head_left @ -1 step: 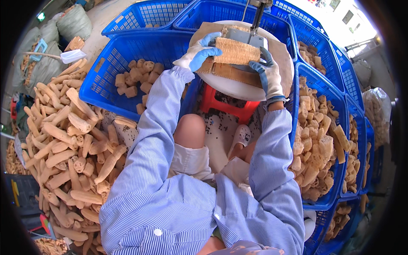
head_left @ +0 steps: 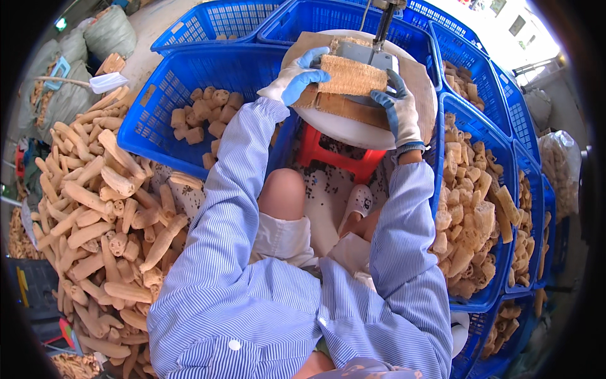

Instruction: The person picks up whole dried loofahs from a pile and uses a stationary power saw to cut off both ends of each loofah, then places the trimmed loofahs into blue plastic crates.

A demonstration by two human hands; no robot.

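Note:
A tan, fibrous loofah piece (head_left: 352,76) lies crosswise between my two gloved hands, in front of a machine's grey metal plate (head_left: 384,61). My left hand (head_left: 295,79), in a white and light-blue glove, grips its left end with thumb and fingers. At the right end, my right hand (head_left: 402,114) holds it with thumb below and fingers above. A dark upright machine part (head_left: 383,30) stands just behind the plate. Beneath the work lies brown cardboard (head_left: 413,79) on a round white top (head_left: 353,134). Loofah hides part of the plate.
A blue basket (head_left: 154,142) with short cut loofah pieces stands at the left, beside a large heap of long loofahs (head_left: 95,234). More blue baskets (head_left: 473,302) with loofah pieces line the right. A red stool (head_left: 341,163) stands under the round top, close to my knees.

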